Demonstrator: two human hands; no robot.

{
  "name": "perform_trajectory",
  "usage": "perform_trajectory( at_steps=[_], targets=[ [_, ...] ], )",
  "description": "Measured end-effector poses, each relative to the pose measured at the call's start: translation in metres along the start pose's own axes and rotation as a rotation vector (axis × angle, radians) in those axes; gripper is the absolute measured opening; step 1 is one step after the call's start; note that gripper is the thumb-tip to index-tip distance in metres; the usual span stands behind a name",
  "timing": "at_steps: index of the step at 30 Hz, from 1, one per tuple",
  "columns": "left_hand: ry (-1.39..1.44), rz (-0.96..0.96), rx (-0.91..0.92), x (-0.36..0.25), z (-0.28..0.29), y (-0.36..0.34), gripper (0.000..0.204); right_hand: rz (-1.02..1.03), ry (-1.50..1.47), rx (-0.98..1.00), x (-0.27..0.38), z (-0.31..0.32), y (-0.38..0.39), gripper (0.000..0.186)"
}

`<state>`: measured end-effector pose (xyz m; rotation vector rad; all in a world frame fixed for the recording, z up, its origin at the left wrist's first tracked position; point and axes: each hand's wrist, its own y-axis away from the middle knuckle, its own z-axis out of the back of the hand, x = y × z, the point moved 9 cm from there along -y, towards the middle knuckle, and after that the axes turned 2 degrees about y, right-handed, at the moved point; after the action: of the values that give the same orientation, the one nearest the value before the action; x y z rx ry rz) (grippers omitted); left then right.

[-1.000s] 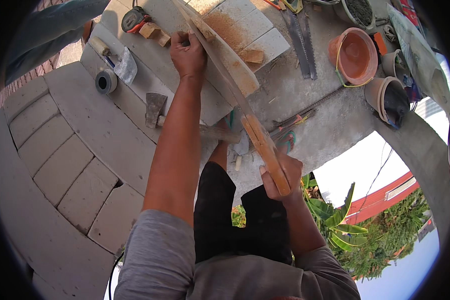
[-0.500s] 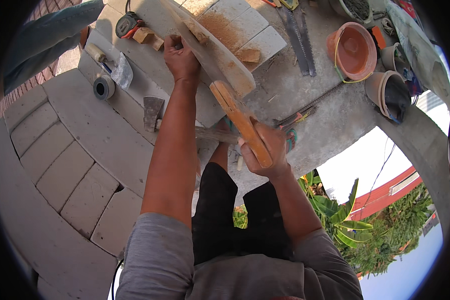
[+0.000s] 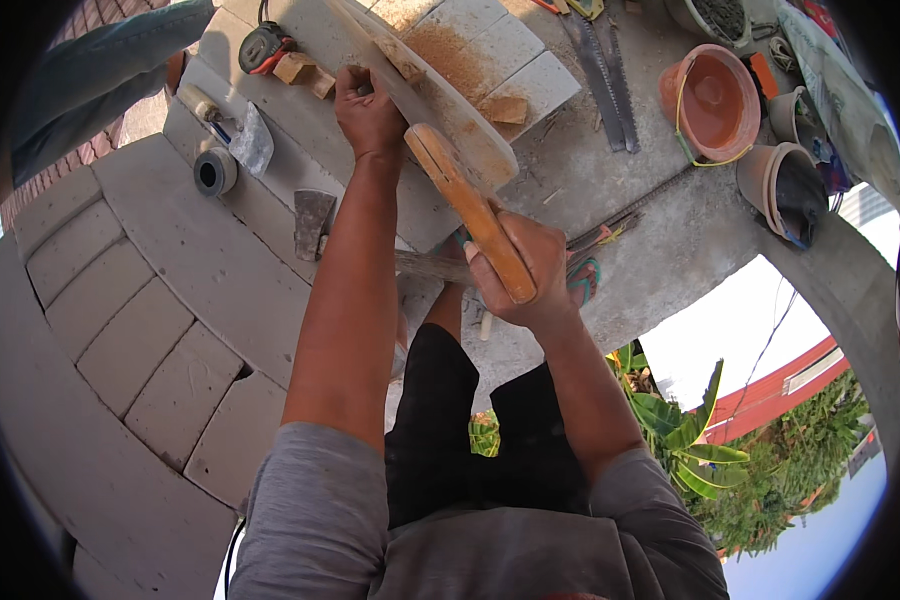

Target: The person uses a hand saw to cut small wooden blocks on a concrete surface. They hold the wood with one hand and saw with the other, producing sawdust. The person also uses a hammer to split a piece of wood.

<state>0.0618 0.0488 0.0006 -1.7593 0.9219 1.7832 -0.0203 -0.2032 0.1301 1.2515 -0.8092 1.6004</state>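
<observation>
My right hand is wrapped round the orange-brown wooden handle of a handsaw. Its pale blade seems to slant away to the upper left, wide near the handle and narrower at the far end. Just left of the blade, my left hand is closed, thumb and fingers curled together; what they grip, if anything, is hidden. A small wood piece shows against the blade beyond that hand. Another wood block lies on pale blocks dusted with sawdust, to the right of the blade.
Left of my left hand are a tape measure, wood offcuts, a trowel, a grey roll and a hatchet head. Saw blades and buckets stand to the right. Someone's trousered leg is at upper left.
My right hand has pushed the saw handle slightly away and to the left. My left hand stays closed in nearly the same place.
</observation>
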Motion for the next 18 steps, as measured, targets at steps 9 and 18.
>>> perform_trajectory(
  at_steps=[9,18],
  targets=[
    [-0.127,-0.059,-0.022,0.010,0.017,-0.007,0.016,-0.006,0.124,0.051,0.019,0.046,0.106,0.026],
    [-0.067,0.028,-0.036,0.003,0.017,-0.002,0.017,-0.042,0.089,0.005,0.024,0.040,0.092,0.022]
  ],
)
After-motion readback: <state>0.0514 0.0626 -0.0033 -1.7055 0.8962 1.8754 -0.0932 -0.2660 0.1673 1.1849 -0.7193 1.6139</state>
